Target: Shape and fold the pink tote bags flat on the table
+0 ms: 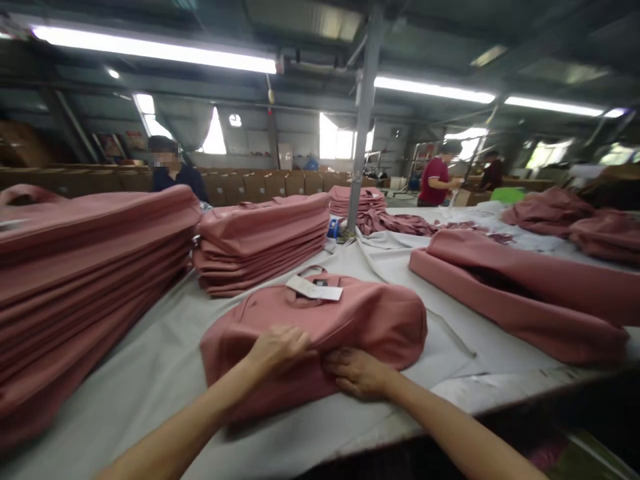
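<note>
A dusty-pink bag [385, 313] lies on the pale cloth-covered table in front of me. It has a short handle and a white paper tag [315, 289] on its upper side. My left hand [283, 347] is closed on the bag's near side, fingers curled into the material. Close by on the right, my right hand [357, 373] presses its bent fingers around the lower front fold of the same bag. Its fingertips are partly hidden against the material. Between both hands the pink material is creased.
Tall stacks of folded pink bags [95, 267] and more folded bags [260, 240] stand left. A larger pink piece [520, 293] lies right, near the table edge [500, 393]. A metal post [363, 127] rises behind. Several people work beyond the table.
</note>
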`<action>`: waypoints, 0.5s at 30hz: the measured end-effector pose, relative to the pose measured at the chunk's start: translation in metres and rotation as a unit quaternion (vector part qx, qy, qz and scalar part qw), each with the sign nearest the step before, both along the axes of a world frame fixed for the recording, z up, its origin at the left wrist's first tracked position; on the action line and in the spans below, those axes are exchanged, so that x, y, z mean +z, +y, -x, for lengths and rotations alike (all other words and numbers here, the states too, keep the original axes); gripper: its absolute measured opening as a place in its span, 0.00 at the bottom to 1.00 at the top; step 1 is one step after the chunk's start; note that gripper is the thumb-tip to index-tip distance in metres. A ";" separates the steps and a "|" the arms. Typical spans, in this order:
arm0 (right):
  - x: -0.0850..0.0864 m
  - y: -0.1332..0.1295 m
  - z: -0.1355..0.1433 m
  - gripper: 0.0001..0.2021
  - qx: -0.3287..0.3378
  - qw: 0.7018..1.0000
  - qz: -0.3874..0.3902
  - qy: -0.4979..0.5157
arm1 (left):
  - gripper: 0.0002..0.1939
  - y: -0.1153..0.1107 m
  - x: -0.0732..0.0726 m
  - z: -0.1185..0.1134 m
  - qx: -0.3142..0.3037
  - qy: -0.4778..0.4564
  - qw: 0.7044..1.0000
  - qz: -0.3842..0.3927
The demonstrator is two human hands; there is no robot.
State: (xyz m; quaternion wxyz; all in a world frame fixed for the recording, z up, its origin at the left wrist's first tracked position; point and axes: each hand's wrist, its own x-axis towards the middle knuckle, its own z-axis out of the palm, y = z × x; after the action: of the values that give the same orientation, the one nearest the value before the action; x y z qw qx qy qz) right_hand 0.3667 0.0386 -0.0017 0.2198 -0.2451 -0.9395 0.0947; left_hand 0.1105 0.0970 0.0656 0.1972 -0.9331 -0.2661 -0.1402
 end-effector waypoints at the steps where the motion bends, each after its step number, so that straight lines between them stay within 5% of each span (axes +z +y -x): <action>1: -0.011 0.007 -0.001 0.20 -0.016 1.000 0.008 -0.016 | 0.17 -0.008 -0.002 -0.002 0.003 0.020 0.999 0.028; 5: -0.033 0.015 -0.009 0.22 -0.032 0.998 0.005 -0.062 | 0.13 -0.015 0.011 0.010 0.059 0.061 0.990 0.115; 10: -0.037 0.014 -0.015 0.24 -0.017 0.996 -0.035 -0.076 | 0.29 0.012 0.043 0.076 0.176 0.067 0.966 0.177; 13: -0.038 0.015 -0.014 0.25 -0.013 0.996 -0.041 -0.081 | 0.40 0.017 0.035 0.108 0.230 0.058 0.949 0.209; 15: -0.038 0.015 -0.014 0.26 -0.014 0.995 -0.034 -0.091 | 0.28 0.007 0.018 0.118 0.256 0.056 0.940 0.217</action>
State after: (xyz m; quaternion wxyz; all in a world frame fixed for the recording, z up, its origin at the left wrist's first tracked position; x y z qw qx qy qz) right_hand 0.3810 0.0540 -0.0397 0.1432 -0.2579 -0.9548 0.0370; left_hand -0.0071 0.1042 0.0837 0.0341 -0.8597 -0.5088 0.0284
